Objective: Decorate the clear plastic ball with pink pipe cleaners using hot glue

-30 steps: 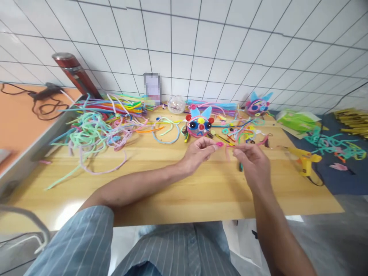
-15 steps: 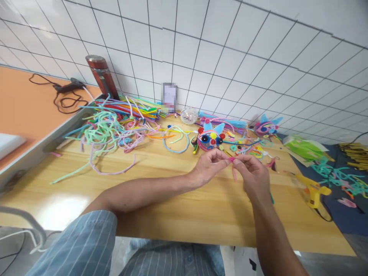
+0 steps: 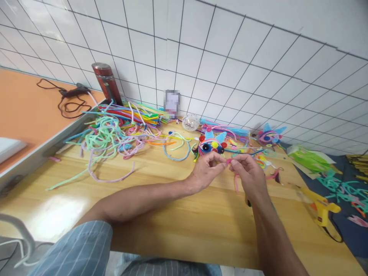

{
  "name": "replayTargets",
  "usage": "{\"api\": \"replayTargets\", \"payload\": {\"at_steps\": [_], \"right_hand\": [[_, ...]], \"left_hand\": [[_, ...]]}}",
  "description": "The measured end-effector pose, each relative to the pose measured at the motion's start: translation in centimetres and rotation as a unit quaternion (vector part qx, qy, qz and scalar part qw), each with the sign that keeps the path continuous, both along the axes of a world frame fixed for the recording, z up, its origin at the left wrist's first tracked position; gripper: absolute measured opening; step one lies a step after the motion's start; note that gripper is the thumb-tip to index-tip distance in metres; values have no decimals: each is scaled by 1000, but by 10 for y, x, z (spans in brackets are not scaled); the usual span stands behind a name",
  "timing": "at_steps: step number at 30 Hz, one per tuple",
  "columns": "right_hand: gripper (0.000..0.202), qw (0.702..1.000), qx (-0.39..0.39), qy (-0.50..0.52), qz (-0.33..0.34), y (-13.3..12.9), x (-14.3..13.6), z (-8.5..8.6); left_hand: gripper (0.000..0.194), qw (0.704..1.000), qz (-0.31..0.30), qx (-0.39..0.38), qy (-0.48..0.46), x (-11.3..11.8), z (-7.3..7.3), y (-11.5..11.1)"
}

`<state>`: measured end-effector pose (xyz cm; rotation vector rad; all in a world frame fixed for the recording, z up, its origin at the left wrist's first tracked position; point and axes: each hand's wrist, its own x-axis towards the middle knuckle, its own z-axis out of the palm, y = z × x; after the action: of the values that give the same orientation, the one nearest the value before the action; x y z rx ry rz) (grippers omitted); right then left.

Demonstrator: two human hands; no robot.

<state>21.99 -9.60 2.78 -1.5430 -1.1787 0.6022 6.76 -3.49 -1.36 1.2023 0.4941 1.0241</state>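
My left hand point(image 3: 205, 172) and my right hand point(image 3: 248, 172) meet above the wooden table, fingertips pinched. Between them is a small magenta fuzzy piece point(image 3: 229, 161), seemingly pipe cleaner, mostly hidden by the fingers. A pink strand point(image 3: 236, 184) shows below the right fingers; whether it joins the magenta piece I cannot tell. Just behind my left hand sits a colourful decorated face point(image 3: 212, 145) with blue ears, black eyes and red and yellow pompoms, its lower part covered by the hand. A similar decorated face point(image 3: 270, 136) stands farther back on the right.
Tangled pipe cleaners point(image 3: 106, 134) spread over the left side, near a red thermos point(image 3: 107, 84). A clear ball point(image 3: 190, 122) and a phone-like object point(image 3: 171, 103) are by the tiled wall. A yellow glue gun point(image 3: 322, 207) lies at right, beside a green packet point(image 3: 310, 159).
The view has tilted, so the table appears lower in the picture. Both hands keep their pinch on the magenta piece, and its visible part looks smaller between the fingertips.
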Motion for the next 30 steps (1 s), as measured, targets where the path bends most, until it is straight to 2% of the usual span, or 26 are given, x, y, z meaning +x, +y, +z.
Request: {"api": "replayTargets", "payload": {"at_steps": [6,9,14,17,19,22,30], "right_hand": [[23,1000,-9,-6,28,7,0,1],[20,1000,10,-11,-1,22,12,6],[16,992,71,-30,-102,74,46,5],[13,991,74,-17,-109,103,56,-6],[13,992,73,-6,-104,116,56,-14],[15,993,70,3,-98,125,52,-24],[15,992,55,21,-112,129,51,-35]], "left_hand": [[35,1000,-3,-9,-7,0,-1,6],[31,1000,22,0,-2,-3,3,16],[16,984,162,31,68,-8,9,69],[26,967,214,61,121,-5,5,103],[35,966,202,67,144,-1,1,119],[39,975,149,67,152,4,-6,132],[42,989,66,64,112,11,-28,145]]}}
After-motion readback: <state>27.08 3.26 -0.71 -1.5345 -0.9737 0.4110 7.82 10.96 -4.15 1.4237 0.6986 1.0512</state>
